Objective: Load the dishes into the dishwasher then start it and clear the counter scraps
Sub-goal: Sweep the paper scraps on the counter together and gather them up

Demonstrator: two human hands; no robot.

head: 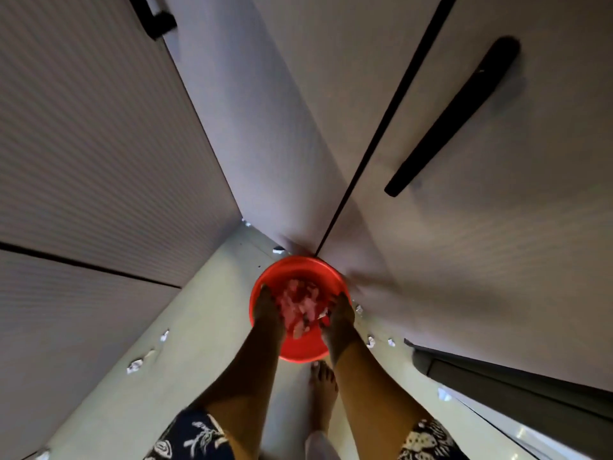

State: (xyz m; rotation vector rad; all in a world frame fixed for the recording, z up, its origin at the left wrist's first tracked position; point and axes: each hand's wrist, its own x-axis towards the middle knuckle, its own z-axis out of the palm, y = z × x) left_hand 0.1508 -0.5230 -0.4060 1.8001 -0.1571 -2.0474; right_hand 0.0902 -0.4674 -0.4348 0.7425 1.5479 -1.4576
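No legible writing is seen. A red basin (pixel 298 308) of crumpled scraps (pixel 300 305) is gripped at its rim, at 9 o'clock by the left hand (pixel 265 308) and at 3 o'clock by the right hand (pixel 341 313), above a pale floor (pixel 199 310) littered with paper bits (pixel 134 366), between grey cabinets (pixel 99 144).

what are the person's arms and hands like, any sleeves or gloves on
Both arms are bare from the hands to the short sleeves; no gloves, watch or rings can be made out on the left hand or right hand, though the picture is dim and blurred there. The left sleeve and right sleeve are dark navy fabric with a white printed pattern.
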